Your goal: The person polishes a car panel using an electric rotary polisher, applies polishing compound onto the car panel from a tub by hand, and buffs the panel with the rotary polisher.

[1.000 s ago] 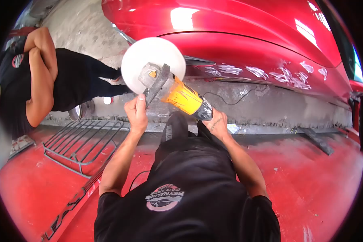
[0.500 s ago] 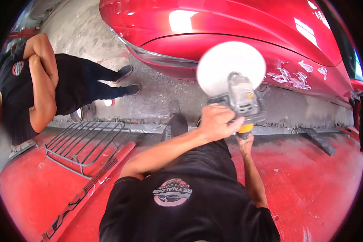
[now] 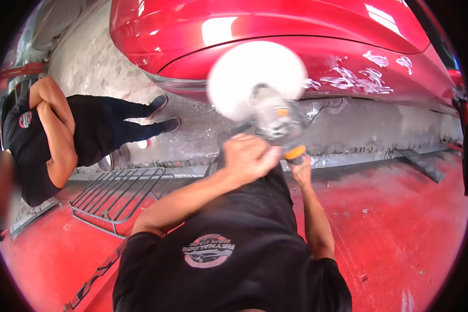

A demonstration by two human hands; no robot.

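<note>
A car polisher (image 3: 275,112) with a large round white pad (image 3: 255,78) is held out in front of me, blurred by motion. The pad overlaps the lower side of the red car panel (image 3: 338,57); whether it touches is unclear. My left hand (image 3: 250,157) is closed around the polisher's side, its grip mostly hidden by the fingers. Behind the yellow collar, my right hand (image 3: 300,170) wraps round the rear of the body. White compound smears (image 3: 356,79) mark the paint to the right of the pad.
A person (image 3: 52,130) stands at the left with arms crossed. Near their feet is a bucket (image 3: 106,162). A dark metal rack (image 3: 120,197) lies on the red floor (image 3: 390,229), with a dark flat bar (image 3: 420,164) at the right.
Both my hands and the polisher have moved left along the car, uncovering more of the compound smears. The view has shifted slightly as well. The other person's arms remain crossed.
</note>
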